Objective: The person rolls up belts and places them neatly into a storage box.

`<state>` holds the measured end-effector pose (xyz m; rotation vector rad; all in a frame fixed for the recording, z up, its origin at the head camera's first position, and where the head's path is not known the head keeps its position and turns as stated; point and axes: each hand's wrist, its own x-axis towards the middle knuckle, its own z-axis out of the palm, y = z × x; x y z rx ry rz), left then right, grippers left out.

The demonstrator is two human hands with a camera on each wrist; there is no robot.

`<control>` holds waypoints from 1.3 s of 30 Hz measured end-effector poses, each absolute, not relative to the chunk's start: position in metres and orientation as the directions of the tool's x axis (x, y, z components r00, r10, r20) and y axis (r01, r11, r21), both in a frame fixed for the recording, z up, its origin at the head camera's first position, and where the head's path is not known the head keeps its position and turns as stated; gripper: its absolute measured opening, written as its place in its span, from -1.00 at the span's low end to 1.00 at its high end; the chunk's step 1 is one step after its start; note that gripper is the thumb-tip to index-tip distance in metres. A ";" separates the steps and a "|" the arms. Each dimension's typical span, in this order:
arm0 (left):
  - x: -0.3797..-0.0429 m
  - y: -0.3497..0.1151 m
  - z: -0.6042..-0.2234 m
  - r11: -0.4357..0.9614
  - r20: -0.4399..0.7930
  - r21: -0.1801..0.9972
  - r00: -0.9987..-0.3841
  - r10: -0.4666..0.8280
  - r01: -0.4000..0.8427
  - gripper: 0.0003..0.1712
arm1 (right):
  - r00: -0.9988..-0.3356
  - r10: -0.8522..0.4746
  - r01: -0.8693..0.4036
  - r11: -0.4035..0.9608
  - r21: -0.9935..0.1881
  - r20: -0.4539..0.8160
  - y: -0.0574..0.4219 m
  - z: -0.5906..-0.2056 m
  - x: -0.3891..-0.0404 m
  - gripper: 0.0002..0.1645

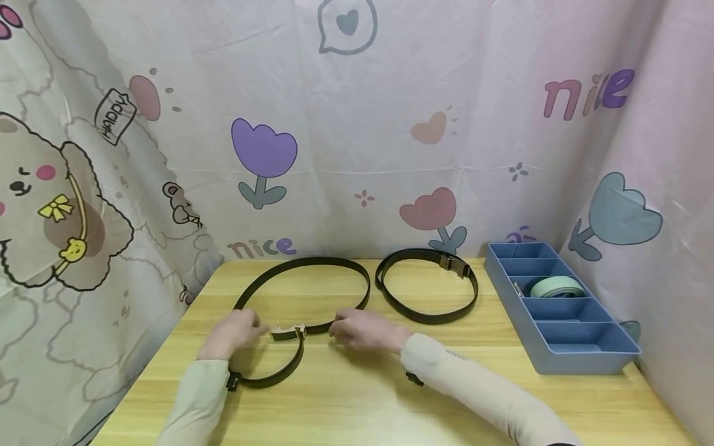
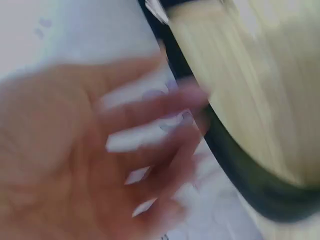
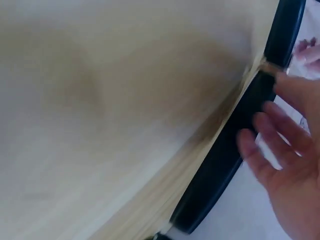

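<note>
A black belt lies on the table in a wide loop, with a gold-toned buckle at its front and a shorter curve of strap below. My left hand hovers just left of the buckle; in the left wrist view its blurred, loosely bent fingers overlap the strap. Right of the buckle, my right hand is at the front run of the belt. Seen from the right wrist, the relaxed fingertips lie along the strap, with the thumb beside a narrow band around it.
A second black belt with a metal buckle lies coiled at the back right. The blue divided tray stands at the table's right edge, holding a rolled mint-green belt in one compartment. A patterned curtain hangs behind the wooden table.
</note>
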<state>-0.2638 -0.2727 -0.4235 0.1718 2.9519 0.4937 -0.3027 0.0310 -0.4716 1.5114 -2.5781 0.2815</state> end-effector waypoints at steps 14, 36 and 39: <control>-0.239 -0.205 -0.441 0.855 -0.229 0.422 -0.878 0.421 0.300 -0.49 | -0.470 -0.881 -0.876 0.457 -0.158 0.057 0.030 -0.475 -0.296 -0.66; -0.223 -0.100 -0.462 0.730 0.179 0.049 -0.725 0.665 0.681 -0.74 | -0.539 -0.829 -0.818 0.473 -0.327 0.151 0.093 -0.477 -0.278 -0.81; -0.222 -0.094 -0.465 0.726 0.202 0.030 -0.716 0.668 0.687 -0.75 | -0.561 -0.813 -0.809 0.498 -0.313 0.155 0.097 -0.477 -0.278 -0.80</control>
